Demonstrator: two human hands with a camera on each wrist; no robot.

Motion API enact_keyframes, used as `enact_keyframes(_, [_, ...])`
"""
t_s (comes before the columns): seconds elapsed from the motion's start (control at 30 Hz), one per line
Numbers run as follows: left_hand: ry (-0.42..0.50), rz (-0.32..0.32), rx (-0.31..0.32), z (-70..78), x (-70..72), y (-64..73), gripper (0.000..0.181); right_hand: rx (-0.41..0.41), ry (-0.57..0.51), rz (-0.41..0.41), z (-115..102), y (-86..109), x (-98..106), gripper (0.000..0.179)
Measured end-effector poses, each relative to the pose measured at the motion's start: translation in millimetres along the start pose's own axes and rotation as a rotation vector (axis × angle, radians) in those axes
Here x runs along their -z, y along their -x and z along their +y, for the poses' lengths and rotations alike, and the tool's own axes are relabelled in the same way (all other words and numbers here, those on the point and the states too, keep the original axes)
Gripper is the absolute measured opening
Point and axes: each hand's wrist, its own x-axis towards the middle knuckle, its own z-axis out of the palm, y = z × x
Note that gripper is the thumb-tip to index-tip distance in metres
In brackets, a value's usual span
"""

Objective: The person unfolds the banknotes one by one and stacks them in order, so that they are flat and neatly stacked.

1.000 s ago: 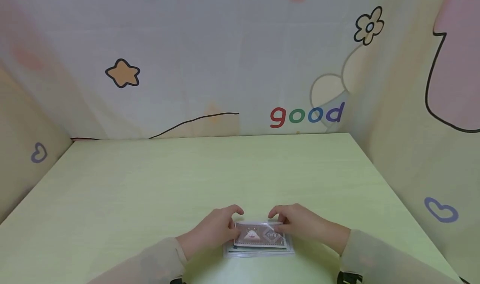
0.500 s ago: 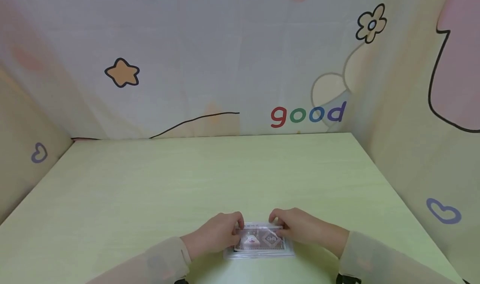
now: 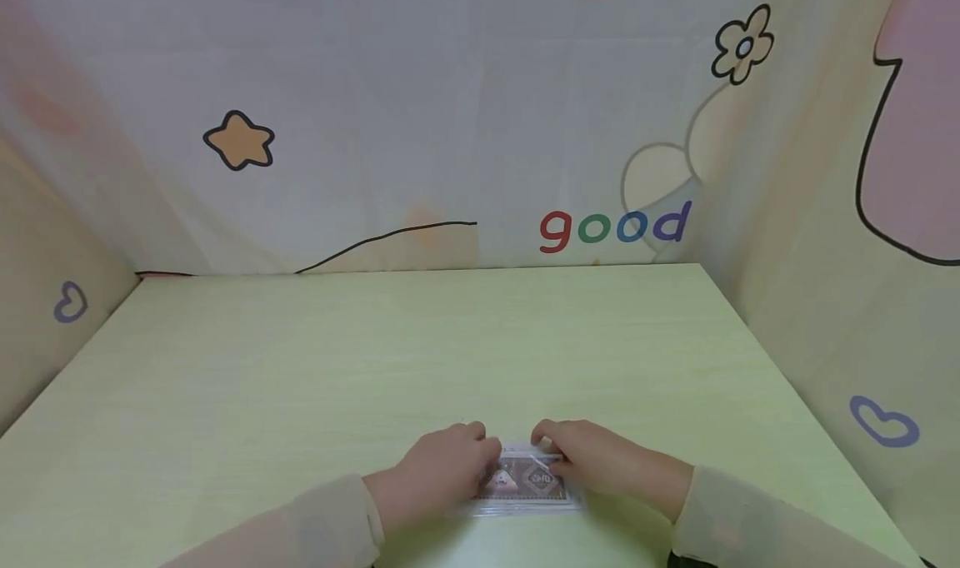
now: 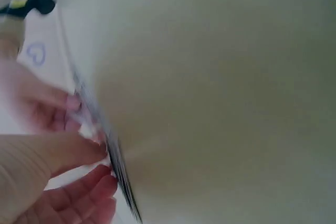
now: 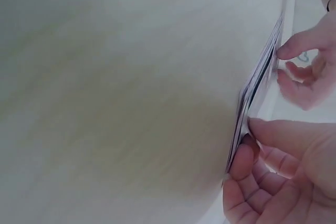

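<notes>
A brown printed banknote (image 3: 528, 478) with a pale triangular figure and a diamond emblem lies on a stack of clear plastic sleeves (image 3: 532, 508) near the table's front. My left hand (image 3: 442, 472) covers the stack's left part; its thumb and curled fingers meet at the note's edge in the left wrist view. On the right side, my right hand (image 3: 600, 455) pinches the note's edge between thumb and bent index finger. Seen edge-on in the right wrist view, the stack (image 5: 257, 80) shows several thin layers, slightly fanned apart. Whether the note sits inside the top sleeve is unclear.
The pale green table (image 3: 412, 343) reaches back to a printed cloth wall (image 3: 420, 118) with a star, a flower and the word "good". Similar cloth walls stand along the left and right sides.
Earlier the note's front edge was tilted up; now it lies flatter on the sleeves. My left hand has shifted right over the note's left end. The right hand has barely moved.
</notes>
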Motion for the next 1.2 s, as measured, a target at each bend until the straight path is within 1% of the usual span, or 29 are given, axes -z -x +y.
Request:
enact_keyframes(0.07, [-0.165, 0.045, -0.123, 2.8, -0.7, 2.9, 0.003, -0.002, 0.015, 0.004, -1.5, 0.1, -0.6, 0.026])
enact_keyframes(0.1, [-0.226, 0.055, -0.172, 3.9, -0.3, 5.2, 0.004, -0.005, 0.019, 0.005, -2.3, 0.0, -0.8, 0.025])
enact_keyframes(0.17, [-0.313, 0.052, -0.235, 4.9, 1.1, 10.4, 0.013, -0.011, 0.021, 0.006, -3.3, -0.2, -0.7, 0.026])
enact_keyframes(0.23, [-0.345, 0.026, -0.272, 5.3, 3.2, 16.2, 0.022, -0.017, 0.028, 0.011, -3.8, -0.1, -0.5, 0.026])
enact_keyframes(0.3, [-0.34, -0.001, -0.292, 6.0, 4.9, 22.0, 0.031, -0.019, 0.042, 0.02, -3.7, 0.7, -0.2, 0.026])
enact_keyframes(0.37, [-0.315, -0.018, -0.304, 7.2, 5.8, 26.3, 0.035, -0.021, 0.072, 0.036, -3.5, 1.9, -0.1, 0.026])
enact_keyframes(0.43, [-0.298, -0.018, -0.305, 8.5, 5.5, 28.4, 0.037, -0.004, 0.128, 0.053, -3.8, 3.9, -0.4, 0.028])
enact_keyframes(0.47, [-0.297, -0.017, -0.305, 9.3, 5.3, 28.8, 0.038, 0.018, 0.175, 0.057, -4.3, 5.6, -0.7, 0.029])
enact_keyframes(0.53, [-0.301, -0.022, -0.302, 10.8, 4.7, 28.9, 0.041, 0.09, 0.315, 0.063, -5.9, 9.6, -3.0, 0.03])
enact_keyframes(0.63, [-0.316, -0.032, -0.288, 12.3, 3.8, 28.4, 0.041, 0.204, 0.517, 0.049, -9.0, 17.7, -9.5, 0.033])
enact_keyframes(0.67, [-0.32, -0.035, -0.283, 12.6, 3.7, 28.2, 0.041, 0.229, 0.566, 0.038, -10.0, 20.8, -11.7, 0.036])
enact_keyframes(0.7, [-0.32, -0.038, -0.277, 12.8, 3.5, 28.0, 0.04, 0.24, 0.592, 0.024, -10.7, 23.5, -13.9, 0.038])
enact_keyframes(0.73, [-0.32, -0.041, -0.273, 12.9, 3.2, 27.8, 0.04, 0.233, 0.592, 0.004, -11.5, 26.2, -15.4, 0.04])
enact_keyframes(0.83, [-0.29, -0.063, -0.257, 12.3, 2.8, 27.7, 0.039, 0.18, 0.532, -0.056, -12.9, 32.0, -16.7, 0.05])
enact_keyframes(0.9, [-0.257, -0.072, -0.252, 11.1, 2.8, 28.5, 0.04, 0.14, 0.475, -0.085, -13.5, 33.6, -16.5, 0.053])
enact_keyframes(0.97, [-0.21, -0.067, -0.25, 8.9, 2.6, 29.4, 0.038, 0.119, 0.432, -0.103, -13.6, 34.6, -15.9, 0.057])
enact_keyframes(1.07, [-0.168, -0.028, -0.26, 3.3, 2.2, 30.1, 0.031, 0.116, 0.394, -0.105, -12.3, 35.2, -15.1, 0.058])
enact_keyframes(1.13, [-0.152, -0.002, -0.262, -0.3, 2.3, 30.1, 0.025, 0.137, 0.39, -0.091, -10.1, 34.6, -14.1, 0.056])
enact_keyframes(1.2, [-0.156, 0.013, -0.264, -3.3, 2.2, 29.6, 0.022, 0.16, 0.387, -0.081, -8.1, 32.7, -12.6, 0.054])
